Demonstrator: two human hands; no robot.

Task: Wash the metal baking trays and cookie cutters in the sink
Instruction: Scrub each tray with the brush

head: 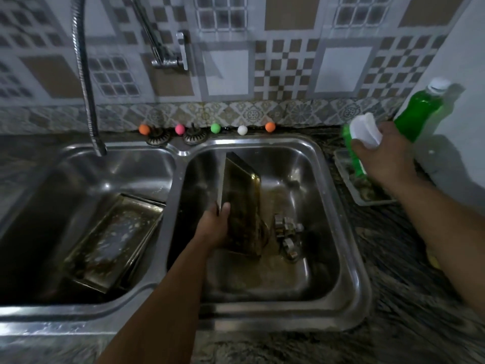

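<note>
In the right basin (325, 185) of the double sink, a greasy baking tray (242, 203) is held on edge by the left hand (215, 227), fingers clamped on its rim, probably so the soiled face is exposed for soaping. More trays (115, 232) are stacked in the left basin, and cookie cutters (287, 229) lie beside the upright tray. A green soap bottle (354, 153) is gripped by the right hand (385, 153); its fingers are hidden, and motion blur obscures the bottle's lower end.

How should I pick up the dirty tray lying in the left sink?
Take the tray by its raised upper rim, up near the divider between the two basins, reaching down from above. It leans tilted, so that edge sits highest and free; the lower edge is tucked into the basin.
</note>
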